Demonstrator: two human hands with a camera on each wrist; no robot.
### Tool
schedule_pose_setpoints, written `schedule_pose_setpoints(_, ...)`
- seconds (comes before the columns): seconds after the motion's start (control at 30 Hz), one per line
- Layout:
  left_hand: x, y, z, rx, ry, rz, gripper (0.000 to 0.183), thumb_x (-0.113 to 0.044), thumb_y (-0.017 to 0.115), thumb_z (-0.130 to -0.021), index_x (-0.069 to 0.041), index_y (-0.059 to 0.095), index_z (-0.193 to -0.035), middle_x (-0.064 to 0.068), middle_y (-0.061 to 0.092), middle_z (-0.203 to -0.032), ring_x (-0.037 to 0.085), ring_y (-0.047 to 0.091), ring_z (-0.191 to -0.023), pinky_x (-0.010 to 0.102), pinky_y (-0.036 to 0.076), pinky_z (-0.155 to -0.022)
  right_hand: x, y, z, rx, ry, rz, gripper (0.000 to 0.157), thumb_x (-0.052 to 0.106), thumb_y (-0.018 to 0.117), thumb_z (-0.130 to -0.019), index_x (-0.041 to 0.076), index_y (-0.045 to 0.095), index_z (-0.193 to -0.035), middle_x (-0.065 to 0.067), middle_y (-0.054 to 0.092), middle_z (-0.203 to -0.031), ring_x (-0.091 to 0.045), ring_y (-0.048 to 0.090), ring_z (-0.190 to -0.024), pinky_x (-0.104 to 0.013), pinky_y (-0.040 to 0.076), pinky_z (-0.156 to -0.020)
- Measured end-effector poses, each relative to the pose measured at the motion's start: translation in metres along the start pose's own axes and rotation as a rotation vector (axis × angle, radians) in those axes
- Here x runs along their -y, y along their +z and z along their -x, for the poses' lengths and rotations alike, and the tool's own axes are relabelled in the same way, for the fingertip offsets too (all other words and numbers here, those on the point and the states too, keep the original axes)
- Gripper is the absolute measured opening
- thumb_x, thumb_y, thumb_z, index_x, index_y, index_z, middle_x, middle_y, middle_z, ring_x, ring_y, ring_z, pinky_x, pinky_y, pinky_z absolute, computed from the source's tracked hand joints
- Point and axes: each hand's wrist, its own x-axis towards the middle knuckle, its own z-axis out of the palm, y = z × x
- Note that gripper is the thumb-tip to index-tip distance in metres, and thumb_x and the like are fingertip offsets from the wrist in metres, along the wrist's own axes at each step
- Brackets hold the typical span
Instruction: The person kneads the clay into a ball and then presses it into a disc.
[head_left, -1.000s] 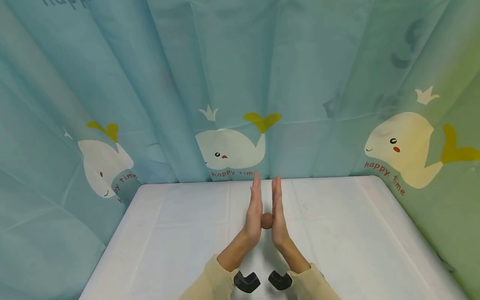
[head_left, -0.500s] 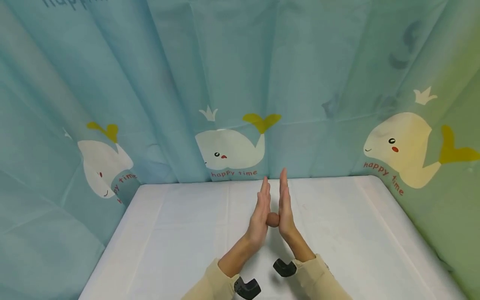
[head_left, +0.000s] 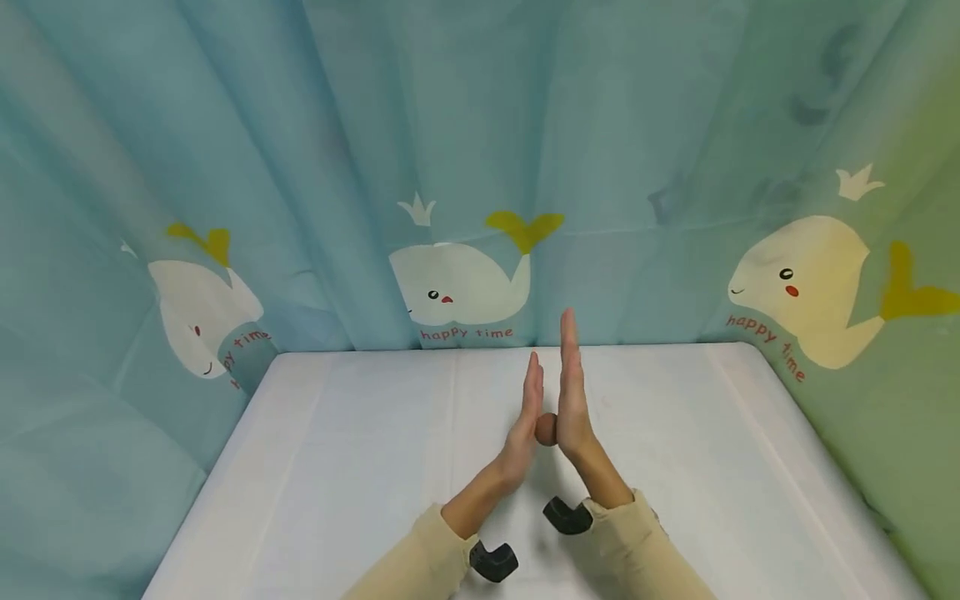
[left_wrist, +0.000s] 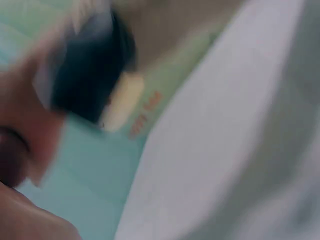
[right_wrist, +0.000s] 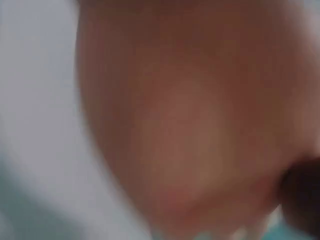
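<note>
Between my two flat palms sits a small round brown ball (head_left: 547, 429), touched from both sides above the table. My left hand (head_left: 522, 429) presses it from the left with fingers straight and pointing away. From the right, my right hand (head_left: 573, 408) does the same, its fingertips reaching farther forward than the left ones. In the left wrist view the dark ball (left_wrist: 12, 157) shows at the left edge between the palms. The right wrist view is blurred; the ball (right_wrist: 302, 197) appears dark at its right edge.
A table with a white cover (head_left: 360, 450) lies beneath the hands. Behind it hangs a blue-green curtain (head_left: 630, 283) printed with whales. Black wrist cameras sit at the left cuff (head_left: 493, 562) and the right cuff (head_left: 567, 517).
Both hands and the ball have shifted right. The right hand has slid forward relative to the left, with the ball kept between the palms. The head view has tilted slightly.
</note>
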Motion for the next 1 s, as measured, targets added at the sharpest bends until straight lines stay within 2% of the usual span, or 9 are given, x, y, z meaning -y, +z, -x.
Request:
schedule_pose_setpoints(0.1, -0.008, 0.004, 0.002, -0.017, -0.023, 0.135, 0.067, -0.055, 0.005, -0.109, -0.022, -0.017, -0.164, 0.004, -0.014, -0.171, 0.026, -0.011, -0.157, 0.050, -0.005, -0.124, -0.014, -0.008, -0.003, -0.011, 0.021, 0.004, 0.055, 0.034, 0.007, -0.112, 0.029, 0.005, -0.166, 0.012, 0.001, -0.171, -0.010, -0.004, -0.157, -0.052, -0.006, -0.123)
schedule_pose_setpoints(0.2, -0.017, 0.002, -0.001, -0.085, -0.030, 0.195, 0.067, -0.056, 0.007, -0.109, -0.024, -0.013, -0.165, 0.003, -0.010, -0.172, 0.026, -0.008, -0.158, 0.048, -0.004, -0.125, -0.023, -0.001, 0.011, 0.016, 0.068, 0.003, 0.055, 0.033, 0.005, -0.112, 0.026, 0.005, -0.167, 0.007, -0.001, -0.172, -0.012, -0.007, -0.157, -0.055, -0.007, -0.122)
schedule_pose_setpoints(0.3, -0.019, -0.007, -0.008, -0.167, -0.001, 0.126, 0.067, -0.055, 0.008, -0.110, -0.023, -0.010, -0.165, 0.002, -0.008, -0.172, 0.023, -0.006, -0.158, 0.049, -0.003, -0.125, -0.021, 0.013, 0.031, 0.080, 0.057, 0.002, 0.055, 0.030, 0.006, -0.113, 0.021, 0.005, -0.167, -0.002, -0.001, -0.173, -0.018, -0.009, -0.157, -0.054, -0.006, -0.122)
schedule_pose_setpoints(0.4, -0.012, -0.015, -0.016, -0.233, 0.031, 0.026, 0.065, -0.050, 0.007, -0.111, -0.018, -0.009, -0.166, 0.004, -0.010, -0.172, 0.021, -0.005, -0.158, 0.050, -0.003, -0.125, -0.011, 0.025, 0.042, 0.137, -0.001, -0.014, 0.056, 0.029, 0.008, -0.112, 0.018, 0.006, -0.167, -0.006, 0.003, -0.173, -0.023, -0.006, -0.158, -0.045, -0.002, -0.124)
schedule_pose_setpoints(0.53, -0.001, -0.014, -0.014, -0.174, 0.059, -0.076, 0.062, -0.043, 0.004, -0.112, -0.013, -0.011, -0.165, 0.005, -0.013, -0.172, 0.022, -0.010, -0.157, 0.054, -0.004, -0.124, -0.008, 0.021, 0.032, 0.117, 0.007, -0.057, 0.056, 0.033, 0.006, -0.112, 0.023, 0.006, -0.167, -0.001, 0.007, -0.173, -0.020, -0.002, -0.158, -0.044, 0.000, -0.124)
schedule_pose_setpoints(0.67, -0.008, -0.004, -0.004, -0.096, 0.070, -0.100, 0.064, -0.048, 0.005, -0.111, -0.018, -0.010, -0.165, -0.002, -0.011, -0.172, 0.017, -0.011, -0.156, 0.055, -0.004, -0.123, -0.027, 0.008, 0.018, 0.040, 0.098, -0.080, 0.055, 0.035, 0.004, -0.112, 0.029, 0.005, -0.167, 0.007, 0.007, -0.172, -0.015, 0.002, -0.158, -0.053, -0.001, -0.123)
schedule_pose_setpoints(0.83, -0.025, -0.004, -0.009, -0.122, 0.107, -0.062, 0.071, -0.053, 0.005, -0.110, -0.012, -0.010, -0.165, 0.002, -0.010, -0.172, 0.019, -0.008, -0.157, 0.052, -0.003, -0.124, -0.040, 0.014, 0.032, 0.057, 0.141, -0.103, 0.057, 0.037, 0.001, -0.111, 0.026, 0.002, -0.167, 0.007, 0.002, -0.172, -0.017, 0.000, -0.158, -0.055, -0.003, -0.123)
schedule_pose_setpoints(0.9, -0.023, -0.010, -0.015, -0.139, 0.101, -0.092, 0.067, -0.047, 0.004, -0.111, -0.009, -0.011, -0.164, 0.005, -0.012, -0.172, 0.020, -0.010, -0.157, 0.051, -0.004, -0.124, -0.034, 0.021, 0.041, 0.069, 0.122, -0.134, 0.056, 0.036, 0.001, -0.112, 0.026, 0.001, -0.167, 0.004, 0.002, -0.173, -0.018, 0.000, -0.158, -0.046, 0.001, -0.125)
schedule_pose_setpoints(1.0, -0.008, -0.015, -0.018, -0.161, 0.036, -0.106, 0.060, -0.040, 0.002, -0.112, -0.012, -0.012, -0.164, 0.004, -0.013, -0.172, 0.020, -0.012, -0.157, 0.052, -0.006, -0.124, -0.016, 0.024, 0.042, 0.079, 0.061, -0.138, 0.056, 0.037, 0.003, -0.112, 0.026, 0.000, -0.167, -0.001, 0.002, -0.173, -0.019, 0.000, -0.158, -0.044, 0.001, -0.124)
